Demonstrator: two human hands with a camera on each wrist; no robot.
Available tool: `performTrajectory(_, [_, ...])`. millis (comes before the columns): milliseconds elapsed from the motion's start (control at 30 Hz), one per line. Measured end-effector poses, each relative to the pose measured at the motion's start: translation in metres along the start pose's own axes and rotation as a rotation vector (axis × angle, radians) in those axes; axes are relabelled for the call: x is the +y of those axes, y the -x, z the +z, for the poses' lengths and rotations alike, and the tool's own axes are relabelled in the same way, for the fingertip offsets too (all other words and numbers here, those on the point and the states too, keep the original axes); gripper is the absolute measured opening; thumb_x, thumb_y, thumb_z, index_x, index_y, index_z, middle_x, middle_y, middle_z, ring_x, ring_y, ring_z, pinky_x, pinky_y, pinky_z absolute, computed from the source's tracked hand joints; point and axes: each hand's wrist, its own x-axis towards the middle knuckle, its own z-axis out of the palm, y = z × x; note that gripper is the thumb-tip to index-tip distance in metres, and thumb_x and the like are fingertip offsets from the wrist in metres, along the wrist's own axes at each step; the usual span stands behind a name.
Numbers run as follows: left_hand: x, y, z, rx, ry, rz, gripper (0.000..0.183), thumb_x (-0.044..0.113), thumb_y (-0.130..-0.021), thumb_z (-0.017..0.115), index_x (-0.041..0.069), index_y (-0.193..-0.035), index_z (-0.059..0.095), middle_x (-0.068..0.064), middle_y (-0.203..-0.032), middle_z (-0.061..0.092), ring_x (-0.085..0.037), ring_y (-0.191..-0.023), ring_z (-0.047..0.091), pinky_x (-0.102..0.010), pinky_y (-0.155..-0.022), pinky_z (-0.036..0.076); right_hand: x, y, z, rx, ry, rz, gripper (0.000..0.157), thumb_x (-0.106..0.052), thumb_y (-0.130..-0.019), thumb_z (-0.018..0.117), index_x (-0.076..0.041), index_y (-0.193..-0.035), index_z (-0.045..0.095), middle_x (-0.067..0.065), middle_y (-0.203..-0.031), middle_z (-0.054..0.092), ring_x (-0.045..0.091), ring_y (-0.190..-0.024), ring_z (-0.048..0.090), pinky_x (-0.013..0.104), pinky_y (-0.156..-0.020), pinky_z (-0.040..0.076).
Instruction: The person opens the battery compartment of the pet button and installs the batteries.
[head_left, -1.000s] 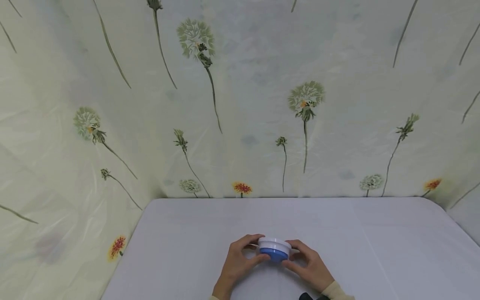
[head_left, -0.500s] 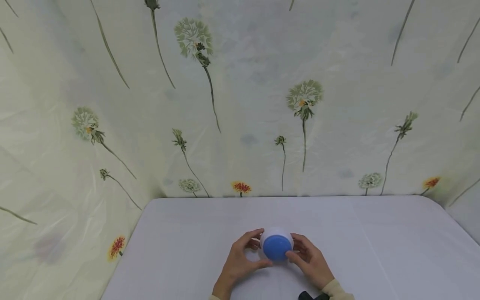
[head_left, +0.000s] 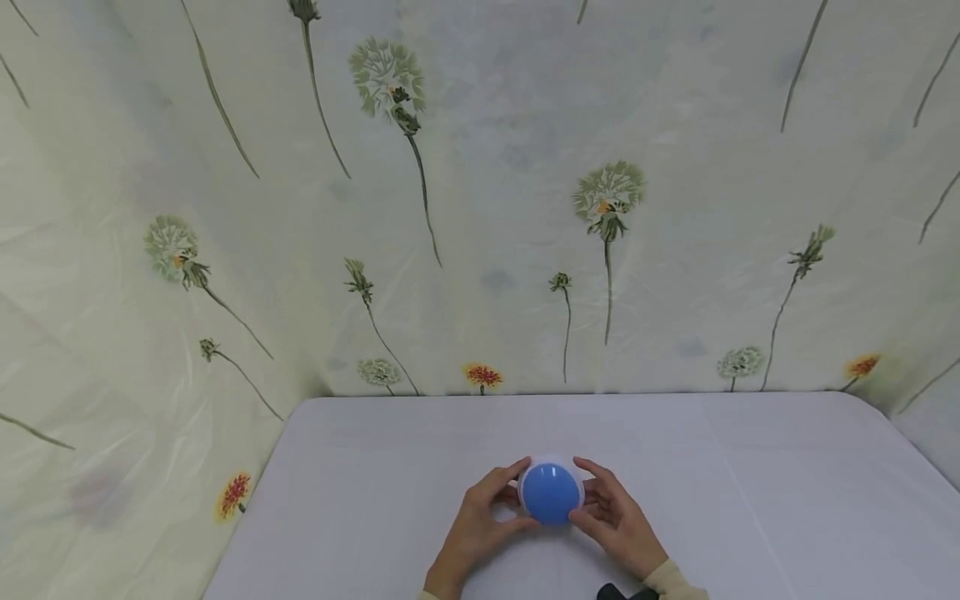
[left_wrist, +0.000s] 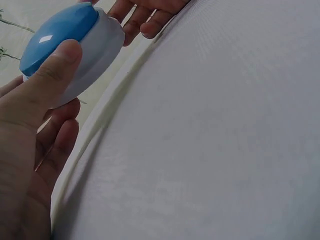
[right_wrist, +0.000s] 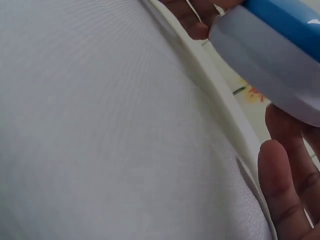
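Observation:
A round white case with a glossy blue domed top (head_left: 551,493) is held between both hands over the white-covered table, its blue face turned to the head camera. My left hand (head_left: 487,512) grips its left side; in the left wrist view the thumb (left_wrist: 62,55) lies along the blue dome's edge while fingers support the white base from below. My right hand (head_left: 618,517) holds the opposite side, thumb at the lower right rim. The right wrist view shows the white base (right_wrist: 265,60) close to the right fingers (right_wrist: 277,175); the right thumb is out of that view.
The table (head_left: 360,483) wears a smooth white cloth and has rounded far corners. A flower-printed sheet (head_left: 487,208) hangs behind it and along the left side. A black object (head_left: 611,592) shows at the bottom edge beside the right sleeve.
The round case has tilted: one second ago its white side was on top with blue below, and now the blue dome faces the head camera. Both hands keep about the same place.

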Motion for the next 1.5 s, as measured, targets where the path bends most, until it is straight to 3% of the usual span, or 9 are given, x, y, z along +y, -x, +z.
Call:
performTrajectory(167, [0.000,-0.001,0.001,0.023,0.013,-0.055,0.070,0.020,-0.067,0.074,0.016,-0.130,0.043,0.001,-0.112,0.058,-0.009,-0.079,0.061,-0.025,-0.071,0.052,-0.005,0.000,0.001,-0.012,0.041,-0.090,0.078,-0.016,-0.072,0.072,-0.013,-0.137,0.028,0.008,-0.110,0.056,0.009,-0.084,0.060,0.024,-0.065,0.051])
performTrajectory(400, [0.001,-0.001,0.000,0.016,0.026,-0.098,0.066,0.021,-0.068,0.074,0.022,-0.127,0.043,-0.002,-0.114,0.058,-0.014,-0.078,0.062,-0.027,-0.070,0.052,-0.025,0.001,0.003,0.063,0.139,-0.155,0.072,-0.011,-0.070,0.073,-0.003,-0.131,0.036,0.009,-0.099,0.061,0.009,-0.074,0.058,0.023,-0.060,0.050])
performTrajectory(600, [-0.018,0.001,0.009,-0.005,-0.023,-0.090,0.068,0.029,-0.068,0.073,0.022,-0.129,0.043,0.003,-0.118,0.057,-0.010,-0.080,0.060,-0.025,-0.071,0.051,-0.005,-0.001,0.004,0.155,0.299,-0.188,0.072,-0.017,-0.067,0.076,-0.009,-0.129,0.041,-0.001,-0.106,0.059,0.006,-0.087,0.055,0.024,-0.067,0.048])
performTrajectory(800, [-0.027,0.002,0.014,-0.021,-0.168,-0.100,0.064,0.045,-0.073,0.064,0.030,-0.129,0.039,0.014,-0.126,0.050,-0.002,-0.108,0.052,-0.027,-0.092,0.043,0.012,-0.002,0.000,0.164,0.387,-0.298,0.072,-0.023,-0.067,0.076,-0.008,-0.129,0.042,-0.001,-0.112,0.055,0.006,-0.096,0.052,0.011,-0.086,0.037])
performTrajectory(967, [-0.023,0.002,0.015,-0.021,-0.249,-0.139,0.064,0.048,-0.073,0.063,0.027,-0.129,0.041,0.012,-0.126,0.050,-0.007,-0.117,0.048,-0.032,-0.097,0.039,0.013,-0.004,-0.001,0.200,0.491,-0.335,0.070,-0.030,-0.065,0.077,-0.008,-0.125,0.048,-0.001,-0.112,0.055,0.010,-0.099,0.051,0.022,-0.088,0.031])
performTrajectory(1200, [-0.022,0.004,0.021,-0.010,-0.339,-0.177,0.063,0.053,-0.074,0.059,0.028,-0.129,0.042,0.011,-0.126,0.051,-0.008,-0.116,0.049,-0.034,-0.096,0.040,0.014,-0.002,-0.001,0.208,0.576,-0.255,0.068,-0.037,-0.064,0.076,-0.013,-0.123,0.051,-0.002,-0.108,0.056,0.011,-0.100,0.048,0.042,-0.085,0.028])
performTrajectory(1500, [-0.018,0.003,0.020,-0.026,-0.405,-0.170,0.059,0.050,-0.076,0.059,0.026,-0.128,0.044,0.011,-0.126,0.051,-0.008,-0.117,0.047,-0.038,-0.095,0.039,0.011,-0.002,0.001,0.219,0.592,-0.207,0.064,-0.035,-0.063,0.077,-0.011,-0.118,0.055,0.001,-0.108,0.057,0.017,-0.101,0.047,0.053,-0.090,0.025])
